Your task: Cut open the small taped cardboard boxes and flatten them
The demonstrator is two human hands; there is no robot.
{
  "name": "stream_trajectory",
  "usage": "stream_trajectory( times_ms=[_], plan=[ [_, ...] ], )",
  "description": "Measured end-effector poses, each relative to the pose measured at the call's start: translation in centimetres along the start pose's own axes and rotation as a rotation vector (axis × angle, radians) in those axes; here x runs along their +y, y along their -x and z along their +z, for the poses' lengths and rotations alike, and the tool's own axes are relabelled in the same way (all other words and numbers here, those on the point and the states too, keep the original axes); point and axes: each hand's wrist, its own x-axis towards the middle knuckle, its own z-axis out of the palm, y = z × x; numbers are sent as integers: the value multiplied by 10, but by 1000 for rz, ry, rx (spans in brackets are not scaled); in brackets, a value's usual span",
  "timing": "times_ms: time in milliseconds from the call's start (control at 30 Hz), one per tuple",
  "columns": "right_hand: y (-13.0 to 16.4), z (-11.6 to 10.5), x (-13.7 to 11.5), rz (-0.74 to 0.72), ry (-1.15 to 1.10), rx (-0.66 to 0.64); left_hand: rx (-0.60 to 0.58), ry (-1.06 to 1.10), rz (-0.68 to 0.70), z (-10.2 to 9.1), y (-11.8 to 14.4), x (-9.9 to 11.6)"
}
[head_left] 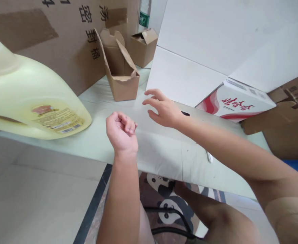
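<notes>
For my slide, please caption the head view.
Left hand curled, right hand spread, near an open cardboard box on a table.

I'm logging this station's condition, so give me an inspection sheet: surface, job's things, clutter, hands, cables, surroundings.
Surface: pale green covering, creased toward its front edge.
Job's things: open cardboard box, nearest the hands, apart from both.
Clutter: yellow jug, smaller cardboard box, green-labelled bottle, red-and-white carton, partly hidden white stick-like item.
Hands: left hand, fingers curled; right hand, fingers spread; neither visibly holds anything.
Cables: dark cord or strap low in view; cannot tell which.
Surroundings: large printed box, white panels, tiled floor, panda-print mat.
</notes>
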Motion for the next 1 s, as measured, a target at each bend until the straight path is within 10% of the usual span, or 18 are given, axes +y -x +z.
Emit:
stream_trajectory(
  times_ms=[267, 433, 733, 867, 1000],
  plan=[
    [-96, 37, 6, 77, 88, -74, 8, -89, -21, -10, -17, -2],
    [-98, 36, 9, 159, 62, -18, 15, -69, -7, -16, -21, -3],
    [121, -63, -24, 91, 109, 390, 308, -172, 481, -17, -9, 4],
    [205, -78, -49, 137, -52, 409, -55, -339, 366, 2, 2, -12],
    [223, -73, -63, 242, -138, 372, -379, -314, 327, 19, 9, -44]
  ],
)
